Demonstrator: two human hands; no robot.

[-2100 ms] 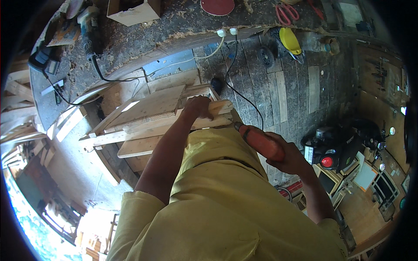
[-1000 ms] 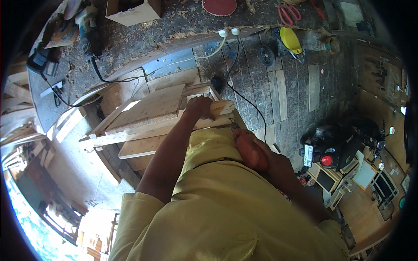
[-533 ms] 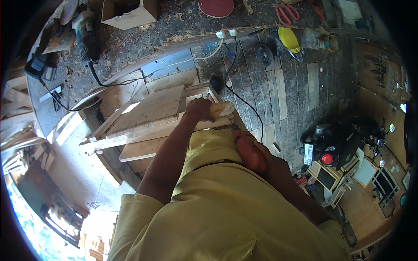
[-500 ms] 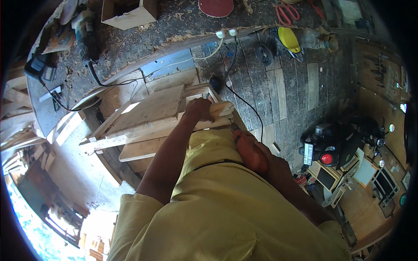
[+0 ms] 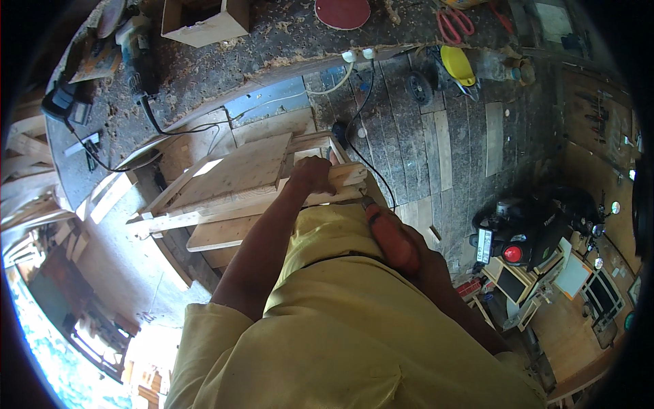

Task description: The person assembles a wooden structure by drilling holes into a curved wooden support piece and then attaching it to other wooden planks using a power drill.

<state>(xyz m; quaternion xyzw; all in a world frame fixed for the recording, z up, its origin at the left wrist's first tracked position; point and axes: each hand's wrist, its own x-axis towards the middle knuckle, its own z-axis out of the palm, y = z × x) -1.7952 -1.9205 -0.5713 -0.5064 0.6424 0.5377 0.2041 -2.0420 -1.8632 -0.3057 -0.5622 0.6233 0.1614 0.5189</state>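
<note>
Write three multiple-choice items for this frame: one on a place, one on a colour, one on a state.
1. Where is the left hand?
A. on the wooden frame
B. on the scissors
C. on the floor

2. What colour is the tool handle in the right hand?
A. blue
B. orange-red
C. green

3. How does the right hand stand?
A. open and empty
B. flat on the bench
C. closed round the tool handle

Answers:
1. A, the left hand grips the frame's end piece, far from the red scissors on the bench.
2. B, the handle shows orange-red against the yellow shirt.
3. C, the hand wraps the handle's lower end, with the tool's tip pointing at the frame.
</note>
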